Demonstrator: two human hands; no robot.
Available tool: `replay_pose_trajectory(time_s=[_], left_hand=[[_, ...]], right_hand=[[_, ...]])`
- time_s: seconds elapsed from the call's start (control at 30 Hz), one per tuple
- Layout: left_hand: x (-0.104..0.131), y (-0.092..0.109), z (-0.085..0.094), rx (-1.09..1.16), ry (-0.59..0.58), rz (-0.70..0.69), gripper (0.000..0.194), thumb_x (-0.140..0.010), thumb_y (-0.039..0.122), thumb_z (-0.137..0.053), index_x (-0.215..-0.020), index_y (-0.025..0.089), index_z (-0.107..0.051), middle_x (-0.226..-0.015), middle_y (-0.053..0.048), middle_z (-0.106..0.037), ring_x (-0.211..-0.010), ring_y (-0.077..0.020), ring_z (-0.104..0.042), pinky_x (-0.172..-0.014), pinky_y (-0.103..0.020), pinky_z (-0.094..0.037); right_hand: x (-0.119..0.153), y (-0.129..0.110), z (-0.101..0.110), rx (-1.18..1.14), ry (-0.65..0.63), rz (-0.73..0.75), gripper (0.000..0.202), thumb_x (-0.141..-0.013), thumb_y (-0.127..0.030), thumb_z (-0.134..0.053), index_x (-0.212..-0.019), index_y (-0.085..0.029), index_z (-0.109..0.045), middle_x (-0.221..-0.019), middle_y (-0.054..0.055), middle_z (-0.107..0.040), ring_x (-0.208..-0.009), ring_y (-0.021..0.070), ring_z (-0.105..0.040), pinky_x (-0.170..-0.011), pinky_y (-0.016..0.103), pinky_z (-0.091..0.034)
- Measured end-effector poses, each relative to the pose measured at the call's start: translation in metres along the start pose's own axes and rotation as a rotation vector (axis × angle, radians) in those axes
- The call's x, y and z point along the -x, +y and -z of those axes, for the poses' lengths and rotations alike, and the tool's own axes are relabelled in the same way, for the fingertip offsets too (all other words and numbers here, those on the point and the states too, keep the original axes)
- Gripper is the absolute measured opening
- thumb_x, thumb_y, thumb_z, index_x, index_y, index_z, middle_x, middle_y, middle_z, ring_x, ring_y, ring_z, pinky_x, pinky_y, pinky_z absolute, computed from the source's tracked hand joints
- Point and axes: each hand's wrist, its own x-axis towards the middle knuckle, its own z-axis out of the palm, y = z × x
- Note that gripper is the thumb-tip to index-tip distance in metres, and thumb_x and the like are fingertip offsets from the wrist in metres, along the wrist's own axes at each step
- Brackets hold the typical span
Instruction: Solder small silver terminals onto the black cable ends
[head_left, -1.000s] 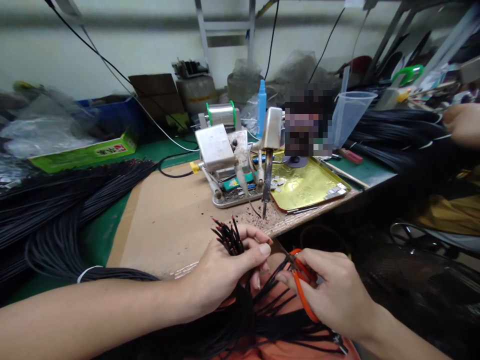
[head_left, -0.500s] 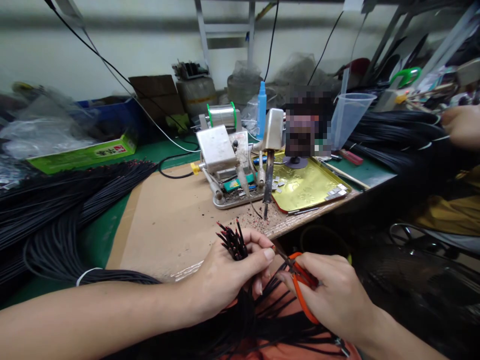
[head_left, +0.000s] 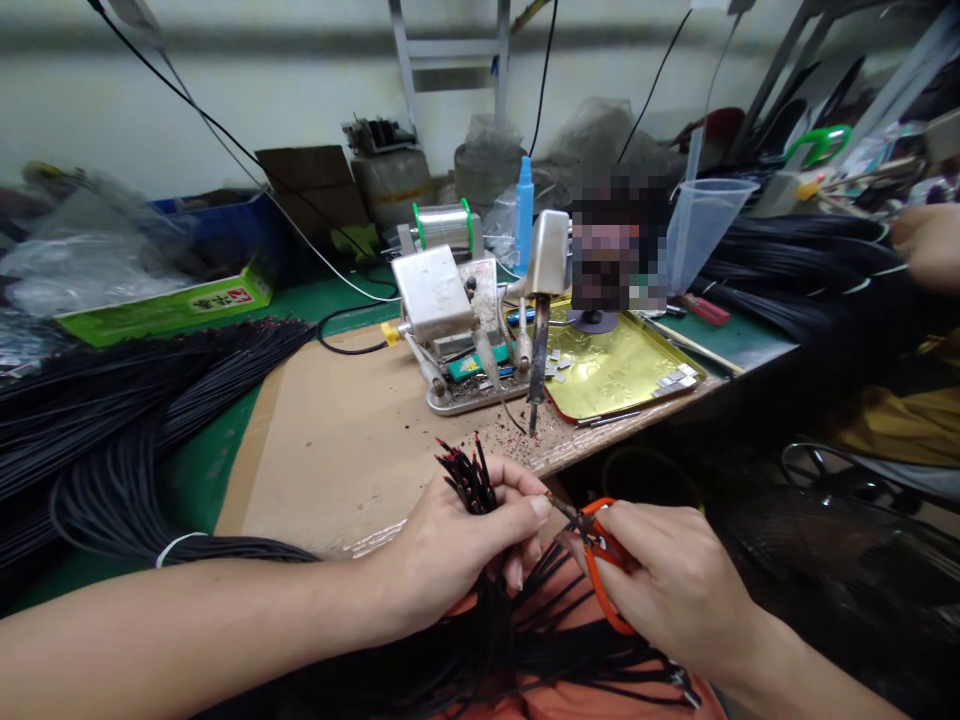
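This looks like a workshop for wiring and soldering — the green workbench [head_left: 296, 303] carries a soldering iron [head_left: 538, 350], a reel of solder [head_left: 442, 229] and scrap-strewn cardboard [head_left: 322, 430]. Thick bundles of black wire [head_left: 135, 430] lie along it, pliers [head_left: 590, 524] are in use, and another person's hand [head_left: 928, 245] shows at the right — a shared workplace.

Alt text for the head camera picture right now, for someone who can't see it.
A person's left hand grips a bundle of black wires while the right hand holds orange-handled cutters close beside it. Beyond are a soldering iron and gold tray.
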Motion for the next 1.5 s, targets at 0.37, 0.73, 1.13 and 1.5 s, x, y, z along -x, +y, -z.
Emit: replay_pose_trajectory(time_s=[0.37, 0.73, 1.13, 1.5], left_hand=[[0.001, 0.000, 0.000, 0.007, 0.007, 0.005, 0.019, -0.082, 0.026, -0.073, -0.084, 0.013, -0.060, -0.053, 0.004, -0.058, -0.042, -0.0055, -0.051, -0.042, -0.014, -0.040], [-0.002, -0.006, 0.004, -0.026, 0.026, -0.055, 0.027, -0.080, 0.028, -0.077, -0.098, 0.012, -0.064, -0.059, 0.002, -0.061, -0.049, -0.0090, -0.057, -0.049, -0.019, -0.048], [-0.001, -0.004, 0.002, -0.131, 0.073, -0.027, 0.023, -0.083, 0.031, -0.072, -0.092, 0.011, -0.064, -0.065, -0.004, -0.066, -0.048, -0.0115, -0.058, -0.050, -0.024, -0.049], [0.001, -0.008, 0.000, -0.262, 0.079, -0.133, 0.020, -0.087, 0.032, -0.065, -0.091, 0.012, -0.065, -0.058, -0.003, -0.065, -0.047, -0.0139, -0.059, -0.048, -0.025, -0.048]], right_hand=[[0.002, 0.003, -0.005, -0.050, -0.019, 0.003, 0.022, -0.088, -0.008, -0.059, -0.073, -0.020, -0.049, -0.060, -0.004, -0.049, -0.051, 0.0112, -0.043, -0.056, 0.030, -0.028], [0.006, 0.007, -0.009, -0.027, -0.002, -0.011, 0.021, -0.093, -0.011, -0.057, -0.074, -0.019, -0.053, -0.063, -0.002, -0.052, -0.054, 0.0117, -0.048, -0.058, 0.029, -0.030], [0.002, 0.001, -0.005, -0.013, 0.013, -0.030, 0.025, -0.085, -0.007, -0.060, -0.069, -0.020, -0.046, -0.057, -0.005, -0.045, -0.049, 0.0094, -0.040, -0.055, 0.029, -0.027], [0.002, -0.001, -0.004, -0.005, 0.002, -0.072, 0.026, -0.087, -0.012, -0.061, -0.067, -0.020, -0.046, -0.056, -0.005, -0.049, -0.048, 0.0082, -0.043, -0.055, 0.026, -0.028]])
